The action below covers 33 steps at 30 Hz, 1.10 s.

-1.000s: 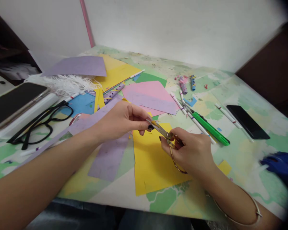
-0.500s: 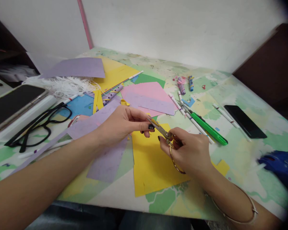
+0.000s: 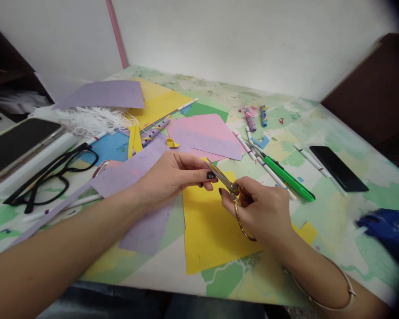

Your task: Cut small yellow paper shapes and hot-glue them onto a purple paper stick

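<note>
Gold-handled scissors (image 3: 232, 188) sit in our right hand (image 3: 264, 208) in the head view, raised over a yellow sheet (image 3: 216, 239) that lies on the patterned surface (image 3: 232, 280). The right fingers are clamped on the handle loops, and the blades point up and leftward to the fingertips of our left hand (image 3: 176, 175). There, the thumb and forefinger are pressed together right by the blades; we cannot tell what, if anything, is pinched between them.

Under and beside the left hand we see lavender paper (image 3: 144, 232), with a pink sheet (image 3: 199, 124) just beyond. A yellow curl (image 3: 172, 142) rests near the knuckles. To the right of the pink sheet, a green box cutter (image 3: 287, 177) lies among thin white sticks with dark bands, and a black phone (image 3: 339, 168) is farther right. Behind the cutter stand out two small paper rolls, a purple one (image 3: 250, 120) and a blue one (image 3: 264, 116), near each other. On the left we find black-framed eyeglasses (image 3: 58, 174), blue paper (image 3: 111, 148) and a tangle of white string (image 3: 86, 119). A blurred blue object (image 3: 384, 226) lies toward the right edge.
</note>
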Each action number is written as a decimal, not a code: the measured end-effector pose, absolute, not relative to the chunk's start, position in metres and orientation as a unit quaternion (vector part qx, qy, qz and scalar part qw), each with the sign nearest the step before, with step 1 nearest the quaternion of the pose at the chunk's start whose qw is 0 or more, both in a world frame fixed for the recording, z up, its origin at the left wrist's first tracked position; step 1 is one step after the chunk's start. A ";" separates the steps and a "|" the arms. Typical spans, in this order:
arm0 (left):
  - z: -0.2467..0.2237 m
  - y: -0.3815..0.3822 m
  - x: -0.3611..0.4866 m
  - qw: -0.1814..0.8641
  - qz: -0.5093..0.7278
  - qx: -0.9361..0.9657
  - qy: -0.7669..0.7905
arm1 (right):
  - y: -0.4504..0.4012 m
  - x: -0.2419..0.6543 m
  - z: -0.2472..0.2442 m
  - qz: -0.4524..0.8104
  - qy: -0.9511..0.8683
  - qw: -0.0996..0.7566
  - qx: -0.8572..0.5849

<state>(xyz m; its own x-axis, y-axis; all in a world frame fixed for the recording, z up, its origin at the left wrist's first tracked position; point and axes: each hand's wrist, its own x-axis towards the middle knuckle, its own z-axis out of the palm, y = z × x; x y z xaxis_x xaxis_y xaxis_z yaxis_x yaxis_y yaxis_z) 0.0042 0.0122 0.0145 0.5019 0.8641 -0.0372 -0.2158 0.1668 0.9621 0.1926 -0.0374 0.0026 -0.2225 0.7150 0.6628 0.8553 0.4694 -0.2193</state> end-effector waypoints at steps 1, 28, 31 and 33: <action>0.014 0.012 0.005 0.703 0.388 0.509 0.311 | -0.037 0.192 0.003 -0.097 -0.776 0.365 -0.506; 0.011 0.009 0.009 0.766 0.391 0.417 0.293 | -0.038 0.191 0.003 -0.129 -0.767 0.366 -0.511; 0.011 0.009 0.009 0.763 0.391 0.423 0.294 | -0.038 0.191 0.004 -0.125 -0.766 0.368 -0.511; 0.011 0.009 0.009 0.762 0.392 0.423 0.293 | -0.038 0.190 0.004 -0.126 -0.766 0.369 -0.511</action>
